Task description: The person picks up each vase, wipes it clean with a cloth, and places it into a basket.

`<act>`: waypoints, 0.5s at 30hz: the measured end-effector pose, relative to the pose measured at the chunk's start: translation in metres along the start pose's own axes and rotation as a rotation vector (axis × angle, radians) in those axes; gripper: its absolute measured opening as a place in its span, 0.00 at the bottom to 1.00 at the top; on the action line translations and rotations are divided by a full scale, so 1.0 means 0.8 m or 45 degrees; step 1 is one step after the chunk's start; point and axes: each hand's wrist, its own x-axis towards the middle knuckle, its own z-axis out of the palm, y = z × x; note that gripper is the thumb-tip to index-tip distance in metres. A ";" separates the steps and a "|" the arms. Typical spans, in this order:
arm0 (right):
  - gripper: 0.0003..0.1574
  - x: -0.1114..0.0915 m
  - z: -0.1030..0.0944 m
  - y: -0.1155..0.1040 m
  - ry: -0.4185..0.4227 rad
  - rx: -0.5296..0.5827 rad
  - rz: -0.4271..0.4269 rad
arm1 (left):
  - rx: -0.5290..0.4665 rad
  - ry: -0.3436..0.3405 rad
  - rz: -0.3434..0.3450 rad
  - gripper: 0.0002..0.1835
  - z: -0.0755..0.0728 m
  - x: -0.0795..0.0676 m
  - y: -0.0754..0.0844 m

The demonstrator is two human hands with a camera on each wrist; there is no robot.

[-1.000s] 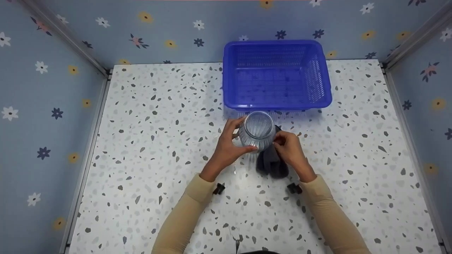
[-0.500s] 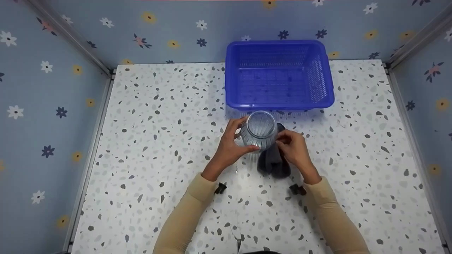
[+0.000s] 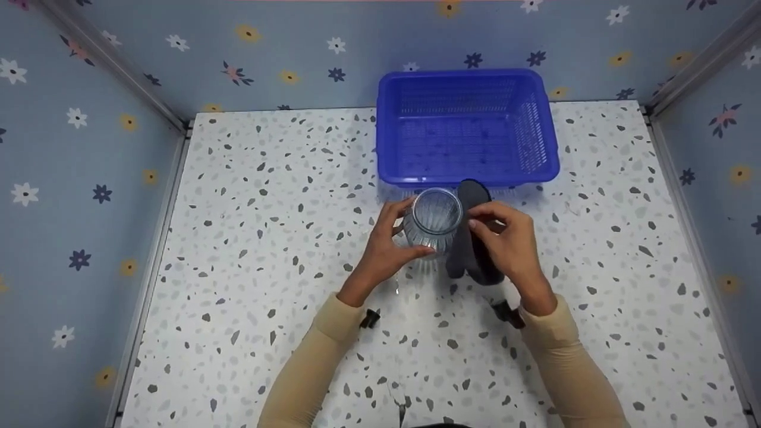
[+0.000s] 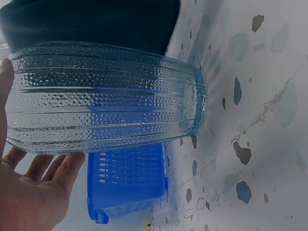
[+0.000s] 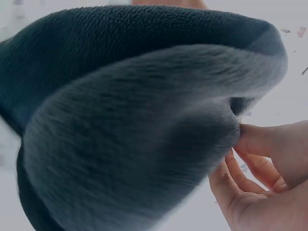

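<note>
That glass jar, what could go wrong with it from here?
The glass jar could slip, since only the left fingers appear to hold it. The dark cloth, pinched by the right fingers right beside it, might nudge it if swung. And the blue basket stands just beyond the jar, so a careless push that way could knock glass against its rim.

Left hand [image 3: 385,246] cupped, right [image 3: 510,238] pinched
</note>
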 end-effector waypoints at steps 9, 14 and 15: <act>0.10 -0.001 -0.001 -0.011 -0.021 -0.076 -0.004 | -0.001 -0.001 0.007 0.52 0.001 0.000 -0.001; 0.09 -0.001 -0.001 -0.008 -0.033 -0.108 0.004 | -0.001 0.002 0.006 0.52 0.001 -0.001 -0.003; 0.09 -0.001 -0.001 -0.007 -0.035 -0.114 0.010 | -0.001 0.002 0.007 0.52 0.001 -0.001 -0.003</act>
